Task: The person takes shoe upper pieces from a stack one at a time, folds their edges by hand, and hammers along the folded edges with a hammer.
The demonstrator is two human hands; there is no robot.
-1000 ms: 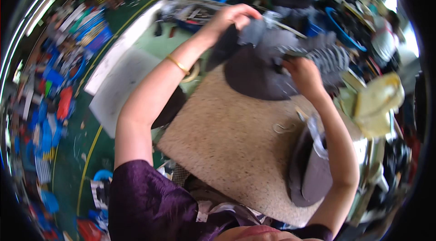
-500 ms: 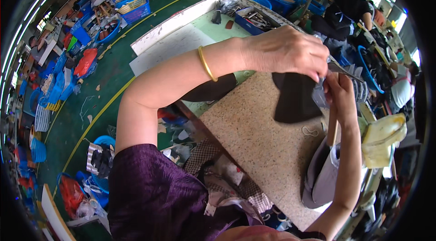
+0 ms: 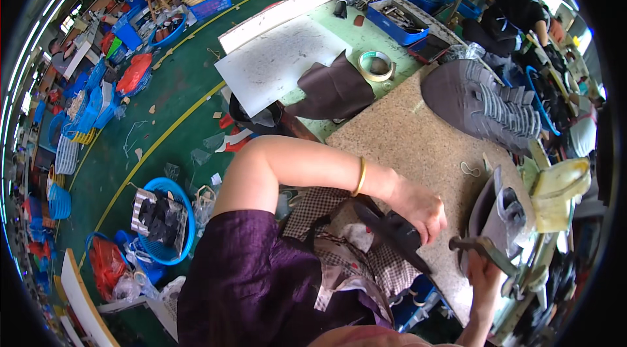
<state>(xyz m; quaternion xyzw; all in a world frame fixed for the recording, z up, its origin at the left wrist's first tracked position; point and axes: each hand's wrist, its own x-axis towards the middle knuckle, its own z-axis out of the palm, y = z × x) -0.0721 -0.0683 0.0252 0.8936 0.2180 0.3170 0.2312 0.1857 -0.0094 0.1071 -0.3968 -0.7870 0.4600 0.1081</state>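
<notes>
At the near edge of the speckled work board (image 3: 392, 131), my left hand (image 3: 418, 206) is closed on a folded dark leather piece (image 3: 395, 232), which hangs slanting over the edge above my lap. My right hand (image 3: 483, 274) grips a hammer (image 3: 480, 247) just to the right of it, with the metal head uppermost. The hammer's handle is mostly hidden by my fingers. Close beyond my right hand stand curved grey pieces (image 3: 486, 206). Farther back on the board lies a fanned stack of dark grey shoe-shaped pieces (image 3: 470, 102).
A dark leather sheet (image 3: 333, 89), a tape roll (image 3: 375, 66) and a white board (image 3: 281, 53) lie on the green tabletop. Behind them is a blue tool tray (image 3: 395, 23). A yellow foam-like block (image 3: 565, 193) stands at the right edge. People work beyond.
Both hands have come down and toward me from the far right of the board. The dark piece came with my left hand, and the hammer now points head up. The whole view has shifted.
</notes>
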